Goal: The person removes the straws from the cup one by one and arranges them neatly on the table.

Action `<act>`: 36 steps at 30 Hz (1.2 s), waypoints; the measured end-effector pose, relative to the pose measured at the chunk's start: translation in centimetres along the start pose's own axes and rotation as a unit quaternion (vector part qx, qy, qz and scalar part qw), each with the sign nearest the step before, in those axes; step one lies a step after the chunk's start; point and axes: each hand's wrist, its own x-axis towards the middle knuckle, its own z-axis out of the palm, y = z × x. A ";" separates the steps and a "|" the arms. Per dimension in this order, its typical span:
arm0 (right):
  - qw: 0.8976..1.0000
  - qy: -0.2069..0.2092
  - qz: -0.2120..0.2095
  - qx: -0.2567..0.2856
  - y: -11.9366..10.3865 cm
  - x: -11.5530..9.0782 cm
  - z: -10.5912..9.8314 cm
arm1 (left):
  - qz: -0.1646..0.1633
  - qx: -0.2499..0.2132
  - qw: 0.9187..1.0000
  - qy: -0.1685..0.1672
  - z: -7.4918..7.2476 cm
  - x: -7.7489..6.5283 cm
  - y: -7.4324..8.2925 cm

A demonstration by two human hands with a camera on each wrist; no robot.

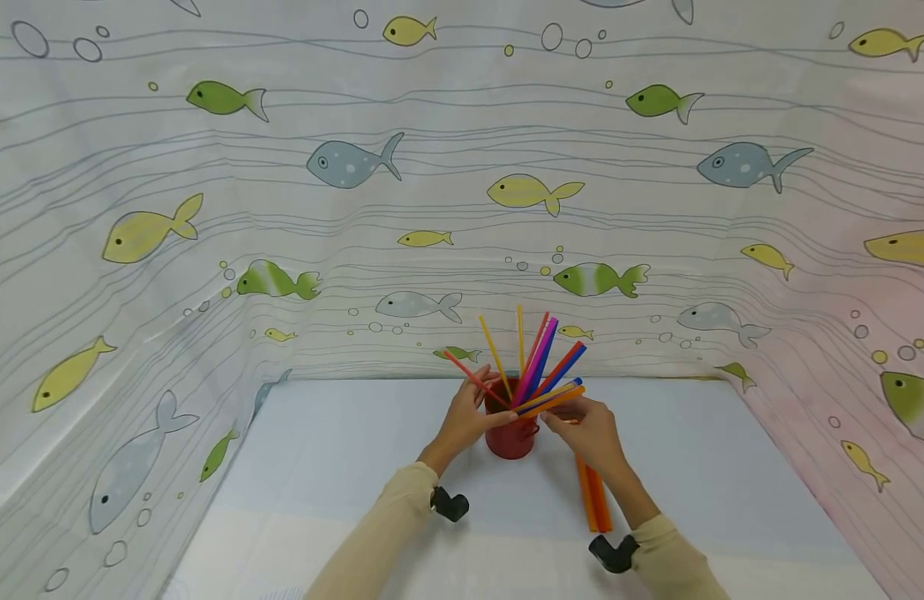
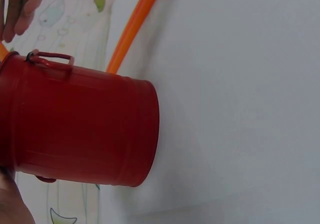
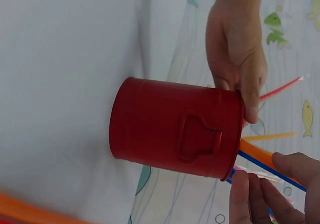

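Note:
A small red metal bucket (image 1: 510, 443) with side handles stands upright on the table, holding several straws (image 1: 537, 357) in red, yellow, pink, blue and orange that fan out above its rim. My left hand (image 1: 462, 419) grips the bucket at its rim, thumb in front; its other fingers are partly hidden behind. At the right side of the rim, my right hand (image 1: 592, 431) holds leaning orange and blue straws (image 3: 255, 156) between thumb and fingers. Beneath that hand, thick orange straws (image 1: 592, 493) lie on the table.
The white table (image 1: 342, 467) ends at a curtain (image 1: 342, 242) printed with fish, which rises at the back and on both sides. Black wrist devices (image 1: 452, 505) sit on both forearms, over beige sleeves (image 1: 372, 533).

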 end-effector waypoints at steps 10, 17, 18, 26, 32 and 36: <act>1.000 -0.001 0.020 0.010 -0.4 0.3 0.8 | 0.009 0.007 1.000 0.004 0.0 0.1 -0.3; 1.000 0.009 0.014 0.014 -0.4 0.4 0.9 | 0.013 0.015 1.000 0.005 0.0 0.1 -0.3; 1.000 0.012 0.010 0.015 -0.3 0.4 0.9 | 0.014 0.015 1.000 0.004 0.0 0.1 -0.3; 0.998 0.022 -0.006 0.054 -0.3 0.5 0.8 | 0.013 0.011 1.000 0.004 0.0 0.1 -0.3; 0.996 0.046 -0.015 0.077 -0.4 0.5 0.8 | 0.010 0.008 1.000 0.004 0.0 0.1 -0.3; 0.994 0.070 -0.029 0.076 -0.5 0.4 0.7 | 0.009 -0.002 1.000 0.002 0.0 0.1 -0.3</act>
